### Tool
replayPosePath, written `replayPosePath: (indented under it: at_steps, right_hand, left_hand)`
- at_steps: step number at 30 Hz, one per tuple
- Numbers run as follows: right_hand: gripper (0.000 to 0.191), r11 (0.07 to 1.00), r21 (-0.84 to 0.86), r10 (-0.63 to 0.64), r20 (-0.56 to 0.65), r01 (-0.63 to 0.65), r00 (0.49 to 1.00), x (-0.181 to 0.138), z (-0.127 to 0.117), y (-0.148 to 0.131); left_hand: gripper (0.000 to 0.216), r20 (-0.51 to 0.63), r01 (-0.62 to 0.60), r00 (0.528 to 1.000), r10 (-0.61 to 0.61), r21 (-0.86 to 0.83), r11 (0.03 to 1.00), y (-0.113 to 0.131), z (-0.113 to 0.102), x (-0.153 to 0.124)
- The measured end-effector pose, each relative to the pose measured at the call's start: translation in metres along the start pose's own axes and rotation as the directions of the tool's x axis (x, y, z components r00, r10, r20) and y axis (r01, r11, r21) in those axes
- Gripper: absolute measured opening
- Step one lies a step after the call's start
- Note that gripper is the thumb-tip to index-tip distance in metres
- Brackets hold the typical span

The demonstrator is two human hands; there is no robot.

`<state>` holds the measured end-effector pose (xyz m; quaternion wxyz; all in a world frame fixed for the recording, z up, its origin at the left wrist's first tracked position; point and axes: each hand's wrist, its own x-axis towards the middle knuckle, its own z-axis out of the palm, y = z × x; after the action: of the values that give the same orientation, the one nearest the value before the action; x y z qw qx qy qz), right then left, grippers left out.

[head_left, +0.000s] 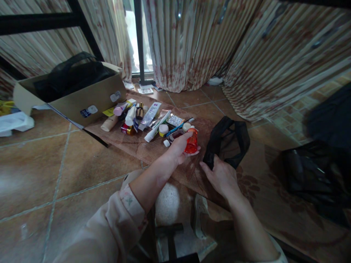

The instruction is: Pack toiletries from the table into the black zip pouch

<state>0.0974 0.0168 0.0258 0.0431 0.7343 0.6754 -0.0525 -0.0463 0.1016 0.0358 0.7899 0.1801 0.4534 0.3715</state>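
Left of the black mesh bag [214,144] | left hand [179,148] curled round translucent orange-red plastic container [192,141] | bag's near rim | right hand [222,176] gripping, fingertips partly hidden, likely steadying the opening

Single head-worn camera, looking forward and down along the wearer's forearms [157,179], which enter from the bottom edge. Left hand [180,147] and right hand [223,176] show close, near mid-frame, over the low table [130,146]; tiled floor [33,164] fills the lower left, curtains [189,44] stand farther off along the top.

Patterned curtains [175,47] hang over a brown tiled floor [90,160]
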Motion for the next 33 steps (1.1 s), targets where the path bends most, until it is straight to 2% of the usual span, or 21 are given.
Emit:
replayPosePath:
  at_steps: [14,23,29,33]
  right_hand:
    - [0.042,1.0,0.014,0.0,-0.006,0.0,1.0,-0.0001,-0.0011,-0.0011]
    - [0.042,1.0,0.013,0.001,0.004,-0.001,1.0,0.0003,-0.001,0.0003]
    - [0.044,1.0,0.003,0.004,0.012,-0.004,1.0,0.0002,-0.002,-0.0006]
    - [0.044,1.0,0.005,0.0,0.012,0.0,1.0,-0.0001,-0.0022,-0.001]
  left_hand:
    - [0.03,0.01,-0.074,0.997,0.074,0.04,0.996,-0.0015,-0.0007,0.0]
    - [0.029,0.08,-0.174,0.98,0.181,-0.091,0.981,0.0037,0.0022,-0.0057]
    - [0.031,0.137,-0.178,0.972,0.192,-0.113,0.978,0.0048,0.0021,-0.006]
    - [0.031,0.129,-0.173,0.974,0.186,-0.106,0.979,0.0049,0.0025,-0.0073]
